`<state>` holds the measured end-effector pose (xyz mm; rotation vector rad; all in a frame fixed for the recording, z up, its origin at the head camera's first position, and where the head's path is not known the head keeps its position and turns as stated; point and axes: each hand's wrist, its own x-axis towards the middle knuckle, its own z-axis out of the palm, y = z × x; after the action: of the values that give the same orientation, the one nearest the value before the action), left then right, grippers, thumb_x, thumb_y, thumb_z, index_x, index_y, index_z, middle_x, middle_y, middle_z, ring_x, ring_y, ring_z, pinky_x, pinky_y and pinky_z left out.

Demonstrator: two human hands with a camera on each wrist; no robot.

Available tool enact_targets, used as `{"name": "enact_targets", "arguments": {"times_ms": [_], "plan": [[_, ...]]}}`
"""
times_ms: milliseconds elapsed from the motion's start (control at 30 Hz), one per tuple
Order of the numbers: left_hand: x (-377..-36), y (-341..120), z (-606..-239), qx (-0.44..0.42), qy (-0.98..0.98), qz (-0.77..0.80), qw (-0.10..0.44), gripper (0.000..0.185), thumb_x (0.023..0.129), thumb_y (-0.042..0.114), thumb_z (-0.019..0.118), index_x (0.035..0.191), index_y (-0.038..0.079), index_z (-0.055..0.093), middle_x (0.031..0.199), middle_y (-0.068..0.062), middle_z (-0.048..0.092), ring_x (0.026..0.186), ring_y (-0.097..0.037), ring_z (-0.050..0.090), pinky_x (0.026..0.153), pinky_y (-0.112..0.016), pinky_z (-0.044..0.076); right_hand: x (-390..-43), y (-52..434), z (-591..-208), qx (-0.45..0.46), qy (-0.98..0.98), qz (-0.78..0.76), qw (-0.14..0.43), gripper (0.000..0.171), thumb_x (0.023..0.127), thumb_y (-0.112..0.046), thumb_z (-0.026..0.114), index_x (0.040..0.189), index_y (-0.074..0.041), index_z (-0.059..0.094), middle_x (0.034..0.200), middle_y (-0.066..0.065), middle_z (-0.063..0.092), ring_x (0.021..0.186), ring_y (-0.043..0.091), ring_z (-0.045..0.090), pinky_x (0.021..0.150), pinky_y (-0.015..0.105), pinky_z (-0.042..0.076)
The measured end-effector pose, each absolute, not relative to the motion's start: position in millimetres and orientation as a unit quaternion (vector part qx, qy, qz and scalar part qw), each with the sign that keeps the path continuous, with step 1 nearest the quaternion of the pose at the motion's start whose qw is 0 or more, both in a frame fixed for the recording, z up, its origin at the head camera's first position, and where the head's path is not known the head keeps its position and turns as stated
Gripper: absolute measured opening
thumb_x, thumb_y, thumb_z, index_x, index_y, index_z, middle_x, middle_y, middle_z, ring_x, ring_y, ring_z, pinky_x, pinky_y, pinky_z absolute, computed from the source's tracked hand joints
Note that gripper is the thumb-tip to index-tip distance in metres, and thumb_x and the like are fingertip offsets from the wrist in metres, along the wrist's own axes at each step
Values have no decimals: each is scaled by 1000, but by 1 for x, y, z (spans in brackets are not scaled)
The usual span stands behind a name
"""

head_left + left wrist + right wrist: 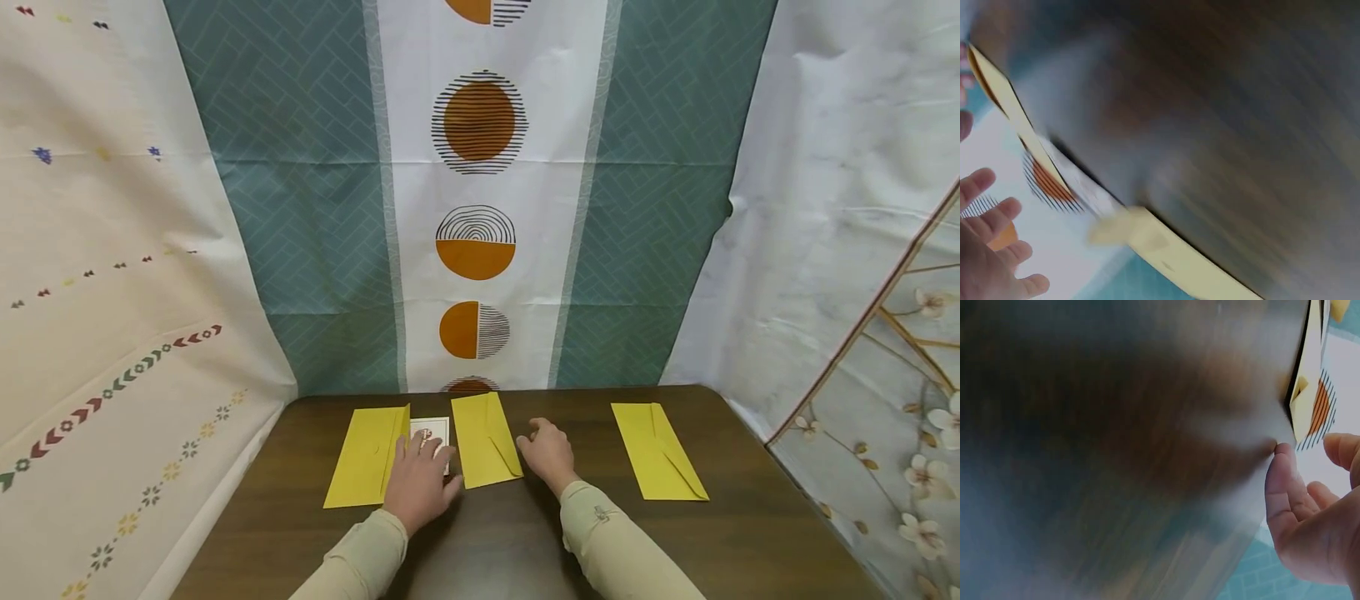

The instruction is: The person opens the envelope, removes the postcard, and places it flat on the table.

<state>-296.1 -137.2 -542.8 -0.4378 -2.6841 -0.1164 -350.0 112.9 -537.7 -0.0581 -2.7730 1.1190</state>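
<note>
My left hand [420,482] hovers with spread fingers over a white card [438,427] that bears a small reddish print. The hand covers the lower part of the card. Left of it lies a yellow envelope [363,458], its flap raised along the side toward the card. A second yellow envelope [480,442] is between the two hands, its flap folded down. Just right of that envelope is my right hand [549,454], fingers loosely bent and nothing in them. In the left wrist view the left hand's fingers [999,219] are apart and hold nothing.
A third yellow envelope [656,450] lies farther right on the dark wooden table [510,550]. Patterned cloth [480,192] hangs along the back edge, with more cloth at the left [127,333] and right [847,275] sides.
</note>
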Motion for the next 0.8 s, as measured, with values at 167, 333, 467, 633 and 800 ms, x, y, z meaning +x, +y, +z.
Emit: {"name": "enact_targets", "arguments": {"times_ms": [167, 333, 467, 633, 800], "plan": [[-298, -108, -551, -160, -973, -23, 167, 49, 94, 56, 72, 126, 19, 75, 134, -10, 73, 141, -45, 54, 119, -74, 32, -344, 102, -537, -21, -931, 359, 67, 48, 96, -23, 72, 139, -2, 66, 113, 15, 77, 92, 31, 74, 78, 51, 60], [-301, -100, -563, -156, -975, 0, 158, 46, 94, 59, 73, 120, 20, 77, 125, -9, 75, 135, -43, 56, 118, -75, 31, -340, 95, -539, -20, -937, 345, 54, 51, 93, -26, 72, 139, -5, 67, 117, 14, 77, 99, 33, 74, 85, 54, 60], [-300, -98, -568, -157, -974, 1, 160, 44, 94, 58, 74, 118, 21, 78, 120, -7, 77, 132, -41, 57, 116, -75, 33, -340, 91, -541, -19, -941, 334, 53, 53, 91, -30, 77, 137, -5, 68, 117, 13, 77, 100, 34, 74, 86, 55, 59], [-298, -97, -570, -157, -975, -10, 155, 42, 97, 55, 72, 120, 21, 77, 125, -7, 77, 136, -42, 57, 116, -77, 33, -339, 86, -542, -20, -950, 307, 53, 60, 88, -37, 84, 136, -5, 68, 121, 15, 77, 103, 37, 74, 90, 57, 58], [-297, -97, -572, -158, -974, -14, 162, 38, 96, 54, 72, 118, 22, 76, 125, -6, 76, 132, -40, 58, 114, -77, 34, -338, 81, -544, -14, -960, 277, 49, 70, 85, -45, 87, 137, -4, 66, 125, 18, 75, 107, 39, 73, 91, 59, 58]]}}
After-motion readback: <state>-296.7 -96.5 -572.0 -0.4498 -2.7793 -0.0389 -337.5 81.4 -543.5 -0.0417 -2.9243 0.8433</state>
